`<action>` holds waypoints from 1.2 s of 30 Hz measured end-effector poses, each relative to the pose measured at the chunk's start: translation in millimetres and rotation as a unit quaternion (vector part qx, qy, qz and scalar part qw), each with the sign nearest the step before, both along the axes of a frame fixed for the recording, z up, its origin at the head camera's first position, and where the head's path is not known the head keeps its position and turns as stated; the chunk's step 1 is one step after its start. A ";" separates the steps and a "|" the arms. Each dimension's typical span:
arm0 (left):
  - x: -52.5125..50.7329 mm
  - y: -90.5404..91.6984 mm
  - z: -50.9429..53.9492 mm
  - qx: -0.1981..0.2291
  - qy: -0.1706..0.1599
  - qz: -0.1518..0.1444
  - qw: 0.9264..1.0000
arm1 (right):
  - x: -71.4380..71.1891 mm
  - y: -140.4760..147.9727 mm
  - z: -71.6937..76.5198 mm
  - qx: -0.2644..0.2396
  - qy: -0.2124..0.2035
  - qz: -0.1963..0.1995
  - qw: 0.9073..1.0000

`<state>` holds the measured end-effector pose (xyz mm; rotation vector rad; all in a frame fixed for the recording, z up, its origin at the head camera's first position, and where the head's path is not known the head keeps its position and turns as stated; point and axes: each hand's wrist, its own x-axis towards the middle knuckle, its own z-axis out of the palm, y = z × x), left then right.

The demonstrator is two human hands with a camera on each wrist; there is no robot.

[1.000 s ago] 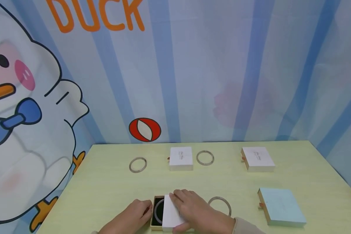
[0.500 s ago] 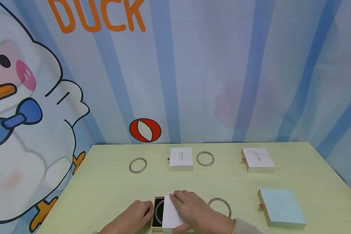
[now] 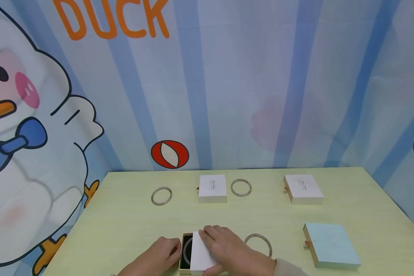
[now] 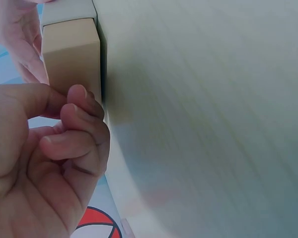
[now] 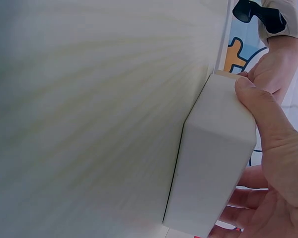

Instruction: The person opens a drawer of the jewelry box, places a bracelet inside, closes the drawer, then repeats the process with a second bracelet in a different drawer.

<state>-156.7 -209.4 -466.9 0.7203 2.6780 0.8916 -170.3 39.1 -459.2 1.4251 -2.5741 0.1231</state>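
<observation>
In the head view, a white drawer-style gift box (image 3: pixel 201 255) lies at the table's near edge, its tan inner drawer (image 3: pixel 184 272) partly out to the left. Part of a pale bangle (image 3: pixel 184 251) shows on the drawer's black lining; the sleeve covers the rest. My right hand (image 3: pixel 231 251) grips the sleeve, thumb on the near side and fingers across the far side. At the drawer's left end, my left hand (image 3: pixel 158 255) has thumb and forefinger pinched together at the drawer front (image 4: pixel 72 54). The pull tab there is hidden behind those fingers.
Another bangle (image 3: pixel 258 235) lies just beyond my right wrist. Farther back are a bangle (image 3: pixel 153 197), a white box (image 3: pixel 212 188), a further bangle (image 3: pixel 241 180) and a second white box (image 3: pixel 303 189). A larger light-blue box (image 3: pixel 332 245) sits at right. A printed curtain (image 3: pixel 234 84) hangs behind the table.
Hands, box and drawer keep the same places relative to one another; only the head view has shifted slightly.
</observation>
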 end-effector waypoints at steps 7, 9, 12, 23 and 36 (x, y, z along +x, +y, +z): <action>1.6 2.5 3.1 0.011 -0.006 0.005 1.000 | -0.5 0.3 -0.4 -0.006 0.012 0.006 1.000; 1.0 2.7 2.4 0.006 -0.005 0.005 1.000 | -0.2 0.5 -0.4 -0.003 0.012 0.005 1.000; 0.4 2.8 1.8 0.004 -0.008 0.004 1.000 | 0.1 0.3 -0.5 0.004 0.010 0.001 1.000; 0.9 3.6 1.6 0.012 -0.004 -0.002 1.000 | 1.5 -1.0 -0.4 0.010 0.006 -0.003 1.000; 0.1 7.2 2.3 0.017 -0.006 -0.002 1.000 | 1.2 -0.2 2.3 0.015 -0.010 -0.007 1.000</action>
